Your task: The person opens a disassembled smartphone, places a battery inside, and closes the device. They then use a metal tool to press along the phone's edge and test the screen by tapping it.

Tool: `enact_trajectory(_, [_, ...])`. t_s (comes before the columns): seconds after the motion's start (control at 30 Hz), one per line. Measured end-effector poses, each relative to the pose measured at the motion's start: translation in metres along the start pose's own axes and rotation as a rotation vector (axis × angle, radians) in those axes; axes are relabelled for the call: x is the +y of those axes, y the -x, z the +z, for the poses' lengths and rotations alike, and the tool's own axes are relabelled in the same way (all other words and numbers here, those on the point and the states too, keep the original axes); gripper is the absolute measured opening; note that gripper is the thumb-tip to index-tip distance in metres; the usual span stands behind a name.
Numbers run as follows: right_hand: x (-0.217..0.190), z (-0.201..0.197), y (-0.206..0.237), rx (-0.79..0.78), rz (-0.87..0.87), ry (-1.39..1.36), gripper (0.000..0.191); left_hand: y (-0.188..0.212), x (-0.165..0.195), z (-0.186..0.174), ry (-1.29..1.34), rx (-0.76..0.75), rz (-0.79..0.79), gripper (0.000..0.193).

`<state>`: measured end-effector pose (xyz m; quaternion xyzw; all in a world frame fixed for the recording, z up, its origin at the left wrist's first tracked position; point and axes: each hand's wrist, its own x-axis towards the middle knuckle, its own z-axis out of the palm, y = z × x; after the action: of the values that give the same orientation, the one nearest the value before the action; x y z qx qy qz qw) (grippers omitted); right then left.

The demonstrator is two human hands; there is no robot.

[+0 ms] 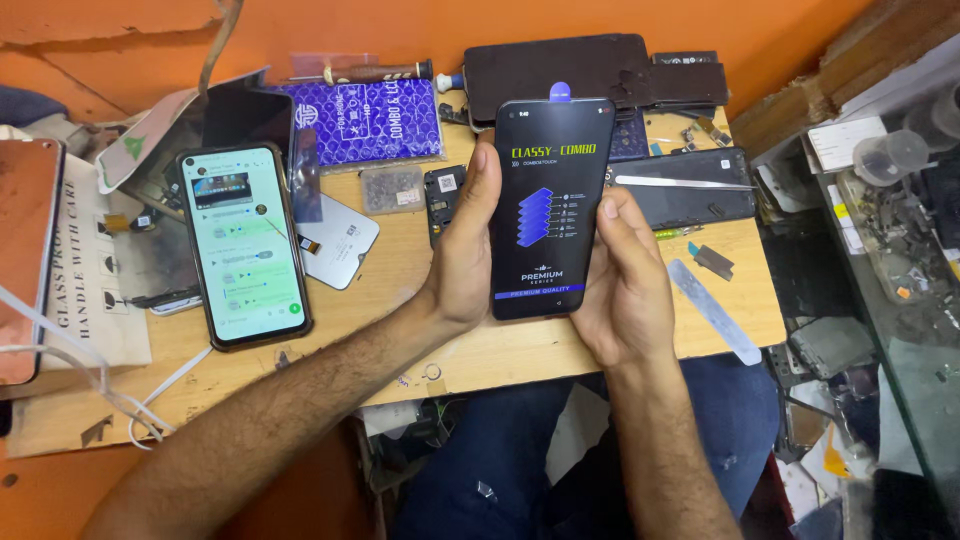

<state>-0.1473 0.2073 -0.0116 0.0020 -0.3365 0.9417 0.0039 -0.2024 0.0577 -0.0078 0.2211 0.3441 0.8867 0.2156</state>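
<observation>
Both my hands hold a black replacement phone screen [548, 205] upright above the wooden table [500, 355]. A printed protective film with a purple pull tab at the top covers its face. My left hand [462, 250] grips its left edge, thumb along the side. My right hand [625, 285] cups the lower right edge, thumb resting on the right side.
A lit phone [243, 243] lies at the left, a white cable [90, 385] running to it. A screwdriver [375, 72], a purple packet [375, 120], a phone body with tweezers [685, 185], a metal pry blade [714, 310] and small parts crowd the table. A glass case [890, 250] stands at the right.
</observation>
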Motion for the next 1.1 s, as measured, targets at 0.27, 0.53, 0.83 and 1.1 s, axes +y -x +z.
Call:
enact_trajectory(0.27, [-0.003,-0.008,0.004,0.061,-0.073,0.090,0.018,0.002,-0.005,0.000,0.196,0.016,-0.119,0.066])
enact_trajectory(0.53, [-0.004,-0.021,0.009,0.034,-0.086,0.082,0.018,0.007,-0.010,-0.001,0.310,-0.030,-0.174,0.070])
enact_trajectory(0.83, [-0.008,-0.013,0.013,0.064,-0.091,0.161,0.021,0.006,-0.006,0.003,0.285,-0.009,-0.187,0.069])
enact_trajectory(1.1, [0.000,-0.015,0.014,0.097,-0.209,0.221,0.024,0.007,-0.003,0.006,0.158,0.123,-0.100,0.057])
